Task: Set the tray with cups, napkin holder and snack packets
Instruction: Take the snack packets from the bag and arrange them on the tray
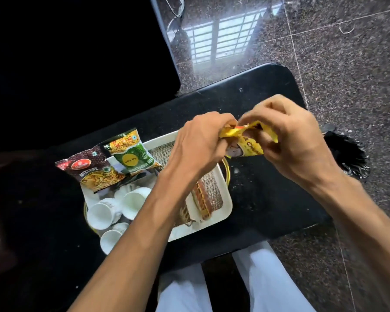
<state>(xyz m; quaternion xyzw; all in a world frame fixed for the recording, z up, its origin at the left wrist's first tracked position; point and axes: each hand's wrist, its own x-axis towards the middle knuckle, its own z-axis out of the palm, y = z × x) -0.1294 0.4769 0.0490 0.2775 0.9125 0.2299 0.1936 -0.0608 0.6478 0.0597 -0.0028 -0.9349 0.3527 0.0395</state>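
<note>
Above the white tray point(226, 200) on the black bench point(268, 199), we see the left hand point(198, 143) and right hand point(288, 140) both pinched closed on a yellow snack packet point(245, 140); white cups point(122, 206) and two packets point(113, 163) occupy the tray's left end.

Polished speckled granite floor point(338, 64) in large tiles with thin pale joints, filling the far and right side. Bright reflection of a barred window point(223, 41) on the gloss, far centre. Black padded worktop point(268, 194) with rounded corners, running from left to right in the middle. Large dark furniture panel point(72, 59) at far left, unlit. Thin cables point(176, 10) on the floor beside it.
</note>
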